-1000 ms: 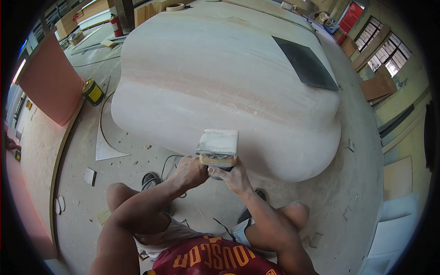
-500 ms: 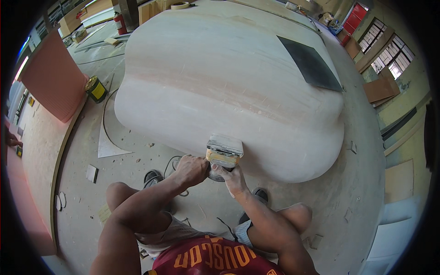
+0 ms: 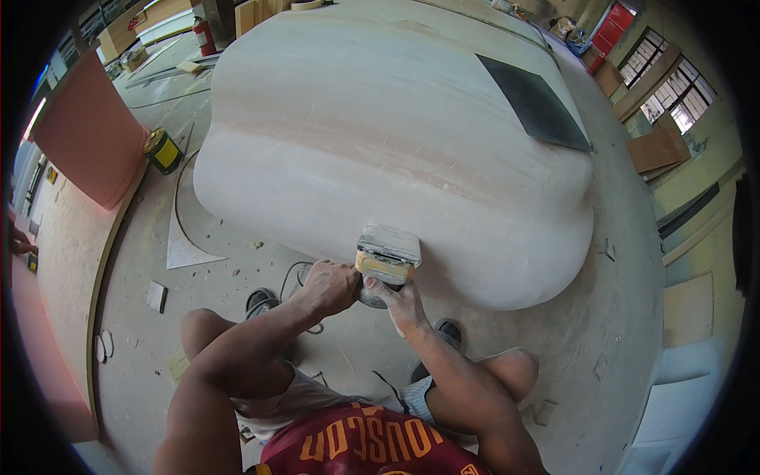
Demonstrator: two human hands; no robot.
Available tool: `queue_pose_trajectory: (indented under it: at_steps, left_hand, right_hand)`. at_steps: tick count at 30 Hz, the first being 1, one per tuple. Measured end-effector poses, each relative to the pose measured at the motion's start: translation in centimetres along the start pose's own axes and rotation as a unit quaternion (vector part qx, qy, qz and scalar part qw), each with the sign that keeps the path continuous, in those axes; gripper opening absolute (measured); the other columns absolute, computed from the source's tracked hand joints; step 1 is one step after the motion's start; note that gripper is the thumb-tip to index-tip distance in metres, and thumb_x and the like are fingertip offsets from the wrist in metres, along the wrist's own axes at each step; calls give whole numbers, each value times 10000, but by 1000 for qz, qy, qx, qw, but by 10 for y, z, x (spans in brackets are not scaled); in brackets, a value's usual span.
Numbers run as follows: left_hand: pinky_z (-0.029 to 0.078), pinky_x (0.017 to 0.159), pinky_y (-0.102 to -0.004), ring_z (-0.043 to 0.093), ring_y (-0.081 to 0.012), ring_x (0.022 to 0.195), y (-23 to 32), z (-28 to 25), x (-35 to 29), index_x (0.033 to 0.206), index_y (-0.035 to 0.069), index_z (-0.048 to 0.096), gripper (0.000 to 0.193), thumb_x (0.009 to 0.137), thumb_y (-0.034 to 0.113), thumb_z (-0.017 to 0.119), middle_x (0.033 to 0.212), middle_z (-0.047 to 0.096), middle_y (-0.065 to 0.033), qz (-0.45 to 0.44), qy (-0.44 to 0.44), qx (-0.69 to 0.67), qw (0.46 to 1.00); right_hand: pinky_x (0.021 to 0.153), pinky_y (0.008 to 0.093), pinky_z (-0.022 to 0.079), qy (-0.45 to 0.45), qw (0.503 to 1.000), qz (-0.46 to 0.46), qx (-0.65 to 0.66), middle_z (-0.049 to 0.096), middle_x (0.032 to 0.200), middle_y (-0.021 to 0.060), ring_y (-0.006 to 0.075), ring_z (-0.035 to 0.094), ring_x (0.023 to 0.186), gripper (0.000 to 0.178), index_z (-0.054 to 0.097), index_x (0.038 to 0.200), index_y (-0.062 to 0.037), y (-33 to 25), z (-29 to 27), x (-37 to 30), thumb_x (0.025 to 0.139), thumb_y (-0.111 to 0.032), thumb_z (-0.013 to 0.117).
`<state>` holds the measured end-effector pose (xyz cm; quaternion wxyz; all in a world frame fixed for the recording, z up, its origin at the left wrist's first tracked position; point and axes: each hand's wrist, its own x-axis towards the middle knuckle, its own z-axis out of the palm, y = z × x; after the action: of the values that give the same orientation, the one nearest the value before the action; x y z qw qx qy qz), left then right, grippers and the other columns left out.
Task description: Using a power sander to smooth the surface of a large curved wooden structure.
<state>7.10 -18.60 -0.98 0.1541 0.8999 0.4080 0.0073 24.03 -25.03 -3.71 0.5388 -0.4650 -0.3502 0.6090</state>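
Both my hands are closed round a dusty power sander [image 3: 388, 247] with a yellowish band, at the lower near edge of a big, pale, curved panel [image 3: 317, 178]. My left hand [image 3: 330, 284] grips its left side in a fist. My right hand [image 3: 402, 305], white with dust, wraps its lower right side. The sander's working face is hidden, and it appears to touch the panel's near curve. A brownish band runs across the panel's middle. On its upper right lies a dark rectangular sheet [image 3: 532, 103].
A cable [image 3: 294, 273] lies on the floor by my left shoe. To the left stand a yellow-and-black can [image 3: 163, 151], a pink ribbed curved piece [image 3: 89, 131] and a curved-edge platform [image 3: 71, 261]. Another person's hand [image 3: 20, 240] shows at the far left. Boards [image 3: 687, 313] lean along the right wall.
The whole view has shifted slightly, with the panel and floor things a little higher in the picture. My hands keep the same hold on the sander, which stays at the panel's near edge.
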Motion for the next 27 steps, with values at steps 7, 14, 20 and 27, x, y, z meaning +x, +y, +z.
queue_pose_trajectory:
  at_steps: [7,14,20,27]
  left_hand:
    - [554,759,-468,717,-333,798,1,-4,-1,849,68,692,179,887,231,628,839,726,-126,5,-4,8,1000]
    - [554,766,-466,718,-328,796,5,-8,-2,840,71,689,169,887,218,621,839,726,-123,-6,-17,0,1000]
    - [556,759,-474,719,-331,804,7,-9,-1,852,66,677,149,885,195,610,829,722,-125,-9,-13,-1,1000]
    - [546,851,-470,702,-361,946,14,-36,7,1107,43,670,524,840,487,747,1016,730,-177,20,-35,-194,980]
  right_hand:
    - [997,304,502,1,1000,-5,-4,679,1235,55,144,635,1134,501,618,1285,-34,-3,2,-2,862,-193,837]
    - [995,308,507,2,1000,-8,-23,679,1233,60,147,636,1133,492,618,1284,-33,-1,2,-1,871,-198,828]
    - [984,304,514,1,1000,-11,-20,685,1228,62,148,645,1120,502,617,1284,-28,-2,1,-2,864,-194,834]
    - [729,269,575,16,999,27,-20,686,1025,91,133,665,895,399,598,1200,16,-57,-5,-10,875,-120,786]
